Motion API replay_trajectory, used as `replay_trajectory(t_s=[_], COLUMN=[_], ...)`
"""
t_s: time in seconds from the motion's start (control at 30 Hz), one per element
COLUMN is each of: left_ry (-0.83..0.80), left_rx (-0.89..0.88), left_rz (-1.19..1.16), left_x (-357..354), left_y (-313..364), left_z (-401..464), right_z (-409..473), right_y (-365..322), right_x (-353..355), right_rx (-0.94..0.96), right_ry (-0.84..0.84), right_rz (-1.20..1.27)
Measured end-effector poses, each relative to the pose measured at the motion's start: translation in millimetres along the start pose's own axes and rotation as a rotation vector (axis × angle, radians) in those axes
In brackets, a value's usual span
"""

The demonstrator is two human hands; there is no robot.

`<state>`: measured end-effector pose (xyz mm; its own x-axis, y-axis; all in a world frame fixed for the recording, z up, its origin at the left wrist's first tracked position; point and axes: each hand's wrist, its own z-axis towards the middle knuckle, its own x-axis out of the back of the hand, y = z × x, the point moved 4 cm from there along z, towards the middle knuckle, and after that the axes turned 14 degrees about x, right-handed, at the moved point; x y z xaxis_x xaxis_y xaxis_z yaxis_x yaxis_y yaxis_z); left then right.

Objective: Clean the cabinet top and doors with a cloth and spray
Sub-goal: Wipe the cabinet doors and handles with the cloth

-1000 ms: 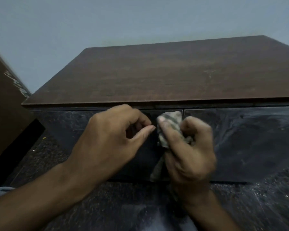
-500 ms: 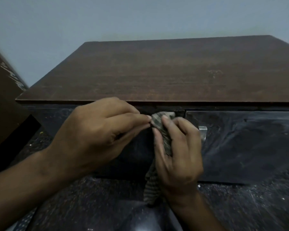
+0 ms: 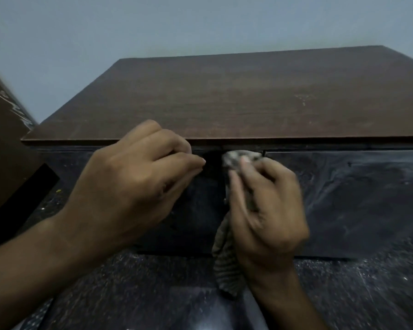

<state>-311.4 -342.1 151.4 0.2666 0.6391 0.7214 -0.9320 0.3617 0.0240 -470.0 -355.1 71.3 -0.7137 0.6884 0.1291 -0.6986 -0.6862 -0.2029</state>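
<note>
Hands were both down at the cabinet front: the right hand (image 3: 267, 210) had its fingers curled round a striped cloth (image 3: 227, 265), pressing the bunched end right at the top of the seam between the two doors, while the left hand (image 3: 129, 186) sat just beside it with fingertips pinched together, maybe on the left door's edge, hard to tell. Cabinet top (image 3: 248, 96) looked mostly wiped, with a faint mark. Right door (image 3: 355, 198) showed streaky smears, so I'd guess the doors were mid-clean. No spray bottle in view.
</note>
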Motion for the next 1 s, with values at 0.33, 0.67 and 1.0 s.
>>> replay_trajectory(t_s=[0.33,0.67,1.0], left_ry=[0.060,0.126,0.190], left_rx=[-0.085,-0.160,-0.205], left_rz=[0.077,0.066,0.058], left_x=[-9,-18,-17], left_y=[4,7,0], left_z=[-1,-2,-7], right_z=[-27,-25,-39], right_y=[7,7,6], right_x=[8,6,7], right_rx=[-0.078,-0.028,-0.102], right_ry=[-0.075,-0.121,-0.164], right_rz=[-0.022,-0.017,0.025])
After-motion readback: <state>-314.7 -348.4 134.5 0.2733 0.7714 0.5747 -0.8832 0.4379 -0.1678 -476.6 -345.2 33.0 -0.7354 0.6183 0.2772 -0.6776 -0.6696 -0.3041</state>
